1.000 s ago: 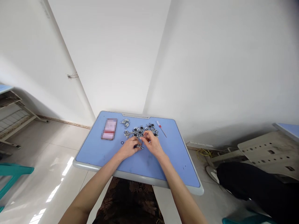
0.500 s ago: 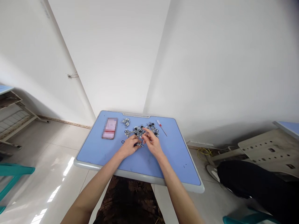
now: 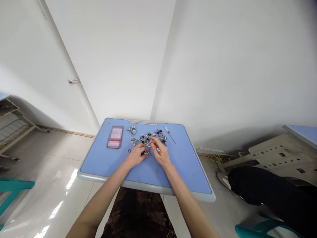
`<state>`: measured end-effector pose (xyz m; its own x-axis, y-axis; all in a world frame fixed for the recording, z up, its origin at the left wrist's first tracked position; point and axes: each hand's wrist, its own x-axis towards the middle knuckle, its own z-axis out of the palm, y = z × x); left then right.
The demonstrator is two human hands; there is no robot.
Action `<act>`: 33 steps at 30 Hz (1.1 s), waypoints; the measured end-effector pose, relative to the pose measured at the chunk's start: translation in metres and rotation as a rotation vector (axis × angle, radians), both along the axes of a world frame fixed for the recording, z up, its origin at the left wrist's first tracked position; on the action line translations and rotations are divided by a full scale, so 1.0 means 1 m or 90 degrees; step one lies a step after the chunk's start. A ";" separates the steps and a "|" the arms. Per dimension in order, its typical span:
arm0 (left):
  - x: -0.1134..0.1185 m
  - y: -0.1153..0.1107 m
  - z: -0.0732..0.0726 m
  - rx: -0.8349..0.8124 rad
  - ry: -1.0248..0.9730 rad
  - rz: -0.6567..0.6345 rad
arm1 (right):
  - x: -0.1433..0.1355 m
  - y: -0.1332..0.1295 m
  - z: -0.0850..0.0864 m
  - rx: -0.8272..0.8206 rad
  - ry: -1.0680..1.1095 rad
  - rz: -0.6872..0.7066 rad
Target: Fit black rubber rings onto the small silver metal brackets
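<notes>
My left hand [image 3: 135,156] rests on the blue tabletop, its fingers closed on a small silver metal part [image 3: 146,153] with some black on it. My right hand [image 3: 160,152] is beside it, thumb and fingers pinched close to that part. Something thin seems to be between those fingertips, too small to name. Just beyond both hands lies a pile of similar silver parts [image 3: 144,136], several with black rings. A smaller group of silver parts [image 3: 132,129] sits farther back on the left. One loose black ring [image 3: 129,150] lies left of my left hand.
A phone-like object [image 3: 115,137], blurred out, lies on the left of the blue table [image 3: 104,168]. A screwdriver [image 3: 170,135] with a red and clear handle lies on the right. Green stools [image 3: 15,186] stand at the sides. A person's dark-clothed leg [image 3: 250,185] is at right.
The whole view has shifted slightly. My right hand's fingers have drawn in more tightly beside the part; my left hand keeps its hold in nearly the same place.
</notes>
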<state>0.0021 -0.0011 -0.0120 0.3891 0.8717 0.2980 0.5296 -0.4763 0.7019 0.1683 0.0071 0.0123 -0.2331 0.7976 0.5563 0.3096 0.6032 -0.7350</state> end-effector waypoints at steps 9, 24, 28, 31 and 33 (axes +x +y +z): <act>0.000 0.001 -0.001 -0.004 0.001 0.003 | -0.007 0.002 -0.006 -0.002 0.052 -0.077; 0.001 0.000 0.001 -0.007 -0.012 -0.003 | -0.006 0.000 -0.005 -0.001 0.015 -0.030; 0.001 0.000 0.000 -0.006 -0.011 0.004 | -0.009 0.003 -0.009 0.015 0.012 -0.069; 0.002 -0.001 0.000 -0.010 -0.008 0.006 | -0.009 0.004 -0.011 0.013 -0.005 -0.070; 0.002 -0.001 0.000 -0.011 -0.006 0.008 | -0.009 0.003 -0.011 0.012 0.003 -0.061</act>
